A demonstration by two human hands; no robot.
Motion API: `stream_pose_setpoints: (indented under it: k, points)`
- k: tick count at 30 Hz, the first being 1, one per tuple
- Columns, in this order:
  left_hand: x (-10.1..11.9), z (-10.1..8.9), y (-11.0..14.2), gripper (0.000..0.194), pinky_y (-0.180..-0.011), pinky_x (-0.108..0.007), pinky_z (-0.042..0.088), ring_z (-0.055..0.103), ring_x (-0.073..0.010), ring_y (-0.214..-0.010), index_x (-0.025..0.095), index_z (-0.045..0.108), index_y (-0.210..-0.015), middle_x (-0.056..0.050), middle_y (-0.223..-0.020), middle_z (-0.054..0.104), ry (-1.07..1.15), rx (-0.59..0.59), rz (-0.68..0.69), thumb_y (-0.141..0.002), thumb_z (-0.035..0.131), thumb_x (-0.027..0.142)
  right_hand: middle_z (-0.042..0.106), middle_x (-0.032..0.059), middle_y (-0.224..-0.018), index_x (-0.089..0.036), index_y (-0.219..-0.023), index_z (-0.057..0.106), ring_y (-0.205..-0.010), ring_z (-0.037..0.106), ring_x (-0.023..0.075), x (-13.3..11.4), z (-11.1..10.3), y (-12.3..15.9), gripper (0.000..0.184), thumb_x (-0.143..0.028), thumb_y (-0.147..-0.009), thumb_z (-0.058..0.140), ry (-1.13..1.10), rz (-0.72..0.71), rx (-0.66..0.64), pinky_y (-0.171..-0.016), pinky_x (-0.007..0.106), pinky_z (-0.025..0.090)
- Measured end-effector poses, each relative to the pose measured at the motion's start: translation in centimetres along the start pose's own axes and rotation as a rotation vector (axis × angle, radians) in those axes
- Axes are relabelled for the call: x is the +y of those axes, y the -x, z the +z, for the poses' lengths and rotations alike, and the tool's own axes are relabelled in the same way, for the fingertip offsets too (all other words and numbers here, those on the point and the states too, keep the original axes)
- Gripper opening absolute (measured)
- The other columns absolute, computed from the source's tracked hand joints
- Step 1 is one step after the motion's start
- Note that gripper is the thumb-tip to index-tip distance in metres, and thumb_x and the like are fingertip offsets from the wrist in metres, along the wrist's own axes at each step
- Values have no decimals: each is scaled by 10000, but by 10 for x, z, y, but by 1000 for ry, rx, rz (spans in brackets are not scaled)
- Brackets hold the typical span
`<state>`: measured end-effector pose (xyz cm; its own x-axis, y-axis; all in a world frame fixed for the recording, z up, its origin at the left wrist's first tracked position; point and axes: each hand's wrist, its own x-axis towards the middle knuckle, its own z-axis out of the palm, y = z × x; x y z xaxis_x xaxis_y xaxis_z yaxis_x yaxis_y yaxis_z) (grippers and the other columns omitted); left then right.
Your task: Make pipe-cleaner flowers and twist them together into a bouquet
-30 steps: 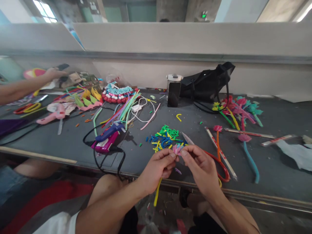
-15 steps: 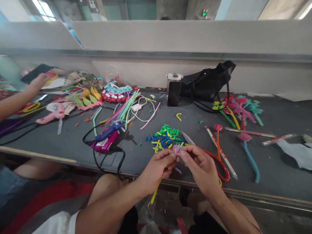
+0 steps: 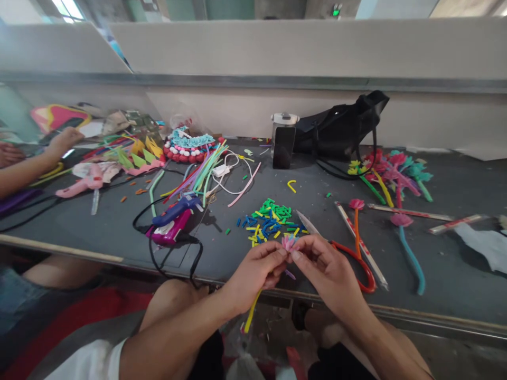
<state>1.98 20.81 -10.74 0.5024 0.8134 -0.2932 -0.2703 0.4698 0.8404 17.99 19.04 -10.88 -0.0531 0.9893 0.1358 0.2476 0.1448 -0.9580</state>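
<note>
While both hands are up close on this side of the pile of cut pieces [image 3: 271, 219], here's how it looks. The left hand [image 3: 259, 272] has thumb and fingers pinched narrow on the base of a small pink-and-blue flower [image 3: 289, 242], and the right hand [image 3: 330, 266] is pinching in from the other side, so neither one is nearer. The flower is right between the fingertips, just on the near side of the pile, petals towards it. A yellow stem [image 3: 252, 311] runs out below the left hand, slanting down and away from the pile, past the table edge. Fingers hide the middle, so I can't tell if stem and flower are joined.

Scissors [image 3: 308, 224] lie beside the pile on its right, blades pointing away, handles partly behind the right hand. Left of the pile there's a blue glue gun [image 3: 178, 209] resting on a magenta box [image 3: 171, 229]. Well right of it are two blooms on stems, one orange [image 3: 357, 232], one blue [image 3: 412, 261]. Beyond the pile, a dark phone [image 3: 283, 148] is upright against a bottle [image 3: 285, 118], with a black bag [image 3: 336, 132] next to them. Far off left of it is a co-worker's hand [image 3: 65, 141].
</note>
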Motion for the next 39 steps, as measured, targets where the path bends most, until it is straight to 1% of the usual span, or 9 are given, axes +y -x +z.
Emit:
stream_pose_setpoints:
  k: [5, 12, 15, 19, 22, 26, 30, 35, 39]
  points:
    - [0, 0, -1, 245, -435, -235, 95, 222, -56, -476, 163, 554, -800, 60, -588, 348, 9, -3, -3, -865, 610, 393, 671, 15, -842, -209, -901, 638, -798, 620, 160, -6, 0, -1, 142, -339, -908, 579, -2, -6, 3, -719, 274, 485]
    - [-3, -1, -1, 271, -433, -227, 103, 218, -54, -479, 163, 566, -792, 63, -589, 344, 12, 2, 40, -860, 624, 418, 643, -5, -741, -203, -819, 652, -679, 565, 132, -8, 3, -3, 157, -325, -896, 591, 37, -48, 82, -624, 244, 450]
    - [-4, 0, 0, 285, -428, -218, 119, 237, -54, -479, 161, 569, -790, 64, -583, 358, -2, 20, 58, -846, 639, 432, 638, -1, -741, -203, -810, 662, -675, 551, 134, -6, 3, -2, 158, -323, -892, 601, 53, -60, 100, -616, 250, 438]
    - [-3, 0, 0, 306, -428, -210, 135, 253, -54, -484, 159, 567, -791, 64, -579, 363, -16, 19, 73, -835, 652, 450, 658, 8, -766, -208, -826, 673, -708, 578, 147, -8, 4, -1, 152, -333, -890, 612, 35, -52, 114, -633, 256, 456]
    - [0, 0, 1, 315, -423, -208, 122, 232, -48, -468, 153, 576, -810, 70, -572, 342, 31, 5, 49, -834, 650, 458, 672, 8, -771, -213, -850, 676, -709, 602, 146, -12, 6, 0, 150, -342, -893, 612, -36, -47, 126, -646, 253, 486]
    - [2, -1, -1, 285, -415, -210, 107, 222, -36, -436, 147, 580, -821, 68, -561, 357, 120, 4, 10, -844, 641, 425, 694, 19, -863, -221, -940, 677, -727, 620, 136, -14, 8, 0, 137, -336, -890, 622, -88, -34, 150, -644, 236, 506]
    - [2, -1, -1, 245, -412, -214, 91, 215, -33, -420, 149, 575, -817, 66, -550, 368, 173, -18, -7, -861, 621, 385, 687, 20, -852, -217, -935, 677, -764, 635, 143, -12, 7, -1, 116, -310, -875, 639, -98, -57, 156, -694, 247, 526]
    - [3, 0, 0, 255, -414, -200, 102, 223, -31, -423, 148, 576, -811, 61, -552, 385, 146, -47, -28, -869, 607, 394, 692, 15, -785, -208, -880, 682, -737, 633, 149, -11, 6, -2, 100, -295, -873, 632, -14, -98, 157, -683, 255, 514]
    - [1, 1, 1, 298, -421, -197, 129, 248, -38, -454, 144, 590, -828, 62, -574, 381, 76, -18, 32, -846, 638, 438, 682, 6, -770, -214, -855, 675, -700, 611, 146, -11, 6, -2, 117, -303, -889, 607, 68, -118, 162, -659, 254, 490]
